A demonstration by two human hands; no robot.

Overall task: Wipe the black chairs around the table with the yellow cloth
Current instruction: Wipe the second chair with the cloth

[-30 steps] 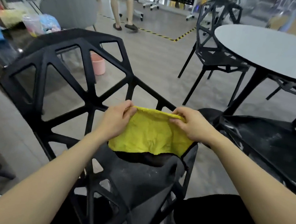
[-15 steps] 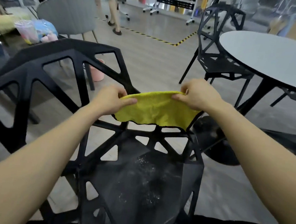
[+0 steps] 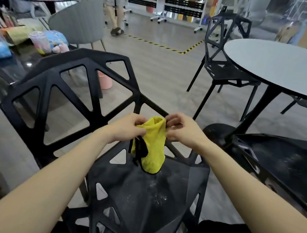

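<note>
Gripping one yellow terry cloth [image 3: 153, 144] at its top edge, the left hand [image 3: 127, 128] and right hand [image 3: 182, 129] both have fingers curled and pinching the fabric. The cloth hangs bunched into a narrow fold above the seat of the nearest black angular lattice-frame chair [image 3: 137, 199], its lower end just at the seat surface. Three black chairs are counted: the nearest one, a second chair [image 3: 223, 66] beyond the round grey bench [image 3: 285, 67], and a third chair [image 3: 284, 166] at right, seat only visible. Whitish specks mark the nearest seat. Half a second earlier the hands were well apart with the cloth stretched flat between them; now they are close together and the cloth is gathered.
</note>
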